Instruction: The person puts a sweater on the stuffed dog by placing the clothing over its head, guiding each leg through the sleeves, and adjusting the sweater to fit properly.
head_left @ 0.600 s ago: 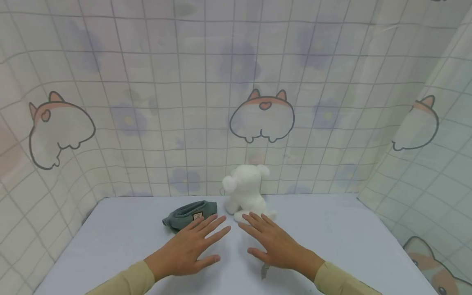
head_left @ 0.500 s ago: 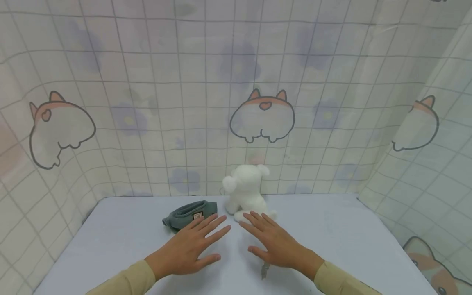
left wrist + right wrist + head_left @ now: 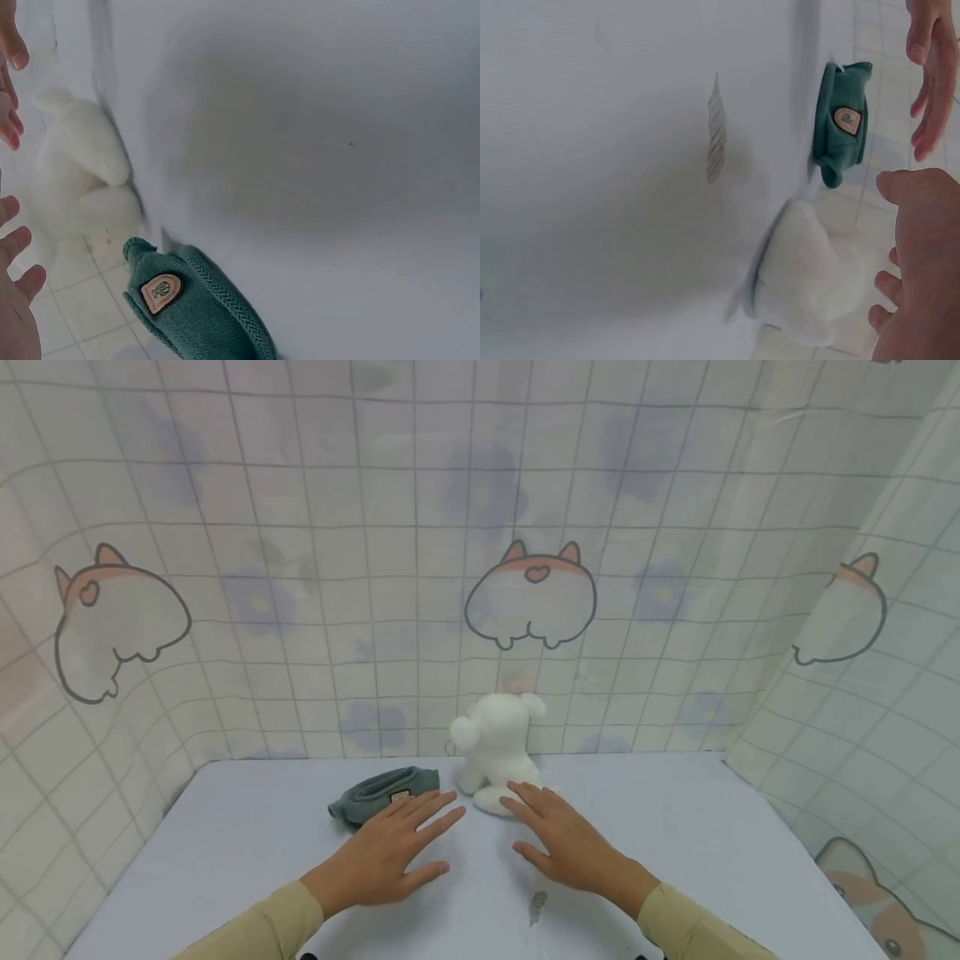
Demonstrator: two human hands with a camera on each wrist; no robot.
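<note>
My left hand (image 3: 381,852) hovers above the white table with its fingers spread. It is nearest to a small teal knitted garment (image 3: 375,797), whose near side it partly hides in the head view. A pinkish patch (image 3: 161,292) on the knit shows in the left wrist view. A white plush toy (image 3: 501,739) sits upright behind the hands, against the back. My right hand (image 3: 572,843) is held in front of it, fingers extended, covering part of its base in the head view. Neither hand holds anything.
A small grey twisted strip or mark (image 3: 716,135) is on the white tabletop (image 3: 712,860), below the right hand in the head view. A checked curtain (image 3: 420,568) with animal drawings encloses the back and both sides.
Both hands have shifted slightly upward in the head view, the right one also a little to the right, uncovering the grey strip. The garment and plush toy have stayed in place.
</note>
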